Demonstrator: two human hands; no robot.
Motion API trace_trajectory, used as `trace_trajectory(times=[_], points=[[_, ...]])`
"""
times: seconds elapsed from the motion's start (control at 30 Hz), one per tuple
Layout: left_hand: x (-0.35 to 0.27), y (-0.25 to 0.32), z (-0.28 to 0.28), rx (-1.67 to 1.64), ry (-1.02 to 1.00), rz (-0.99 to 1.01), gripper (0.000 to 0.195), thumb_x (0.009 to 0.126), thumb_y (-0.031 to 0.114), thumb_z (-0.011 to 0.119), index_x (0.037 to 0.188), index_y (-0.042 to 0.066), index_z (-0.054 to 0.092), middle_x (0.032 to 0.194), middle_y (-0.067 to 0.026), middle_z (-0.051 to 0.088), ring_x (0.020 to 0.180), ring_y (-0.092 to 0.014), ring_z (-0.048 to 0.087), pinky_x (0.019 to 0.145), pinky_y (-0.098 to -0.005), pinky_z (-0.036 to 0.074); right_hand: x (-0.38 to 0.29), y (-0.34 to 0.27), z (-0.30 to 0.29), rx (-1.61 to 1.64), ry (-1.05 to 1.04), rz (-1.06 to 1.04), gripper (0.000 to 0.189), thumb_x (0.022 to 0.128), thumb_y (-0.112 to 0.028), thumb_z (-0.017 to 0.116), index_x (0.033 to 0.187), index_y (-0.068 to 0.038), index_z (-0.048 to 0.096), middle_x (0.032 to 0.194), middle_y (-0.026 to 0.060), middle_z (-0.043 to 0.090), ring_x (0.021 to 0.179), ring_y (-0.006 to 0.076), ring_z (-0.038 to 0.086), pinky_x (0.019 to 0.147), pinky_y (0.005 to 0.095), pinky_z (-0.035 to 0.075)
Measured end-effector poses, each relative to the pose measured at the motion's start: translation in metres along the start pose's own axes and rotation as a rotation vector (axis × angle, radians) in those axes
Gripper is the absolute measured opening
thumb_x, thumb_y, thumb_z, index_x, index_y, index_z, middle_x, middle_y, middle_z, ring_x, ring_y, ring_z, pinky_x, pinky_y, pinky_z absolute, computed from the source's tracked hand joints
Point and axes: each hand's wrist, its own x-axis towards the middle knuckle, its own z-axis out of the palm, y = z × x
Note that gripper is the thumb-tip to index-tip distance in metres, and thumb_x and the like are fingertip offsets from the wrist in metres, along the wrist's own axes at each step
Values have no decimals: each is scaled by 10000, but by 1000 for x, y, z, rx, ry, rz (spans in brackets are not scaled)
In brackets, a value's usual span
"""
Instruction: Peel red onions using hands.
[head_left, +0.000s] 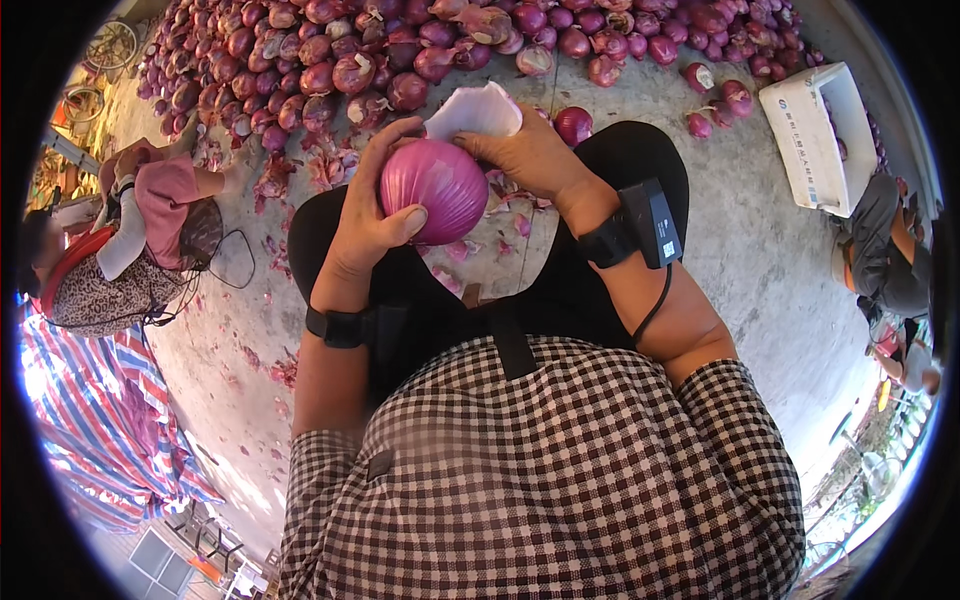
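Observation:
A large, smooth red onion rests in my left hand, whose thumb lies across its lower side and whose fingers curve round the far left. At the onion's upper right, my right hand pinches a curved piece of peeled onion layer, its pale inner face showing. Beyond both hands spreads a big heap of red onions on the concrete floor. One shiny red onion lies just past my right hand, by my knee.
Loose skins litter the floor at left and between my legs. A white foam box stands at the right, with a few onions left of it. One person sits at the left, others at the right. A striped sheet lies lower left.

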Motion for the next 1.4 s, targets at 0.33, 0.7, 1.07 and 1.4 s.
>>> trace_trajectory(times=[0.33, 0.7, 1.07, 1.4], points=[[1, 5, 1, -176, 18, 10, 967, 558, 529, 751, 1299, 1, 424, 1181, -134, 515, 1080, -238, 546, 948, -366, 428, 11, 16, 16, 609, 57, -43, 262, 830, -8, 626, 1087, 35, 596, 1000, 98, 653, 892, 184, 633, 765, 309, 519], [-8, -7, -11, -1157, -203, 32, 1000, 490, 537, 787, 1288, 70, 409, 1236, -90, 422, 1188, -272, 414, 974, -431, 420, -26, -19, 7, 837, -130, -161, 203, 883, 2, 580, 1083, -27, 593, 964, 74, 647, 854, 177, 633, 683, 280, 517], [-5, -4, -12, -736, -187, -38, 996, 600, 566, 716, 1339, 8, 349, 1248, -189, 507, 1116, -308, 553, 959, -439, 461, -92, -141, 70, 72, -77, -1287, 151, 754, -107, 705, 849, 2, 661, 764, 91, 627, 603, 176, 569, 491, 308, 449], [0, 1, -12, -712, -157, -94, 951, 618, 522, 718, 1336, 13, 357, 1219, -169, 525, 1091, -292, 572, 926, -430, 484, -104, -146, 82, 68, -58, -1464, 153, 730, -55, 726, 853, -22, 639, 729, 75, 616, 572, 163, 537, 463, 253, 391]])
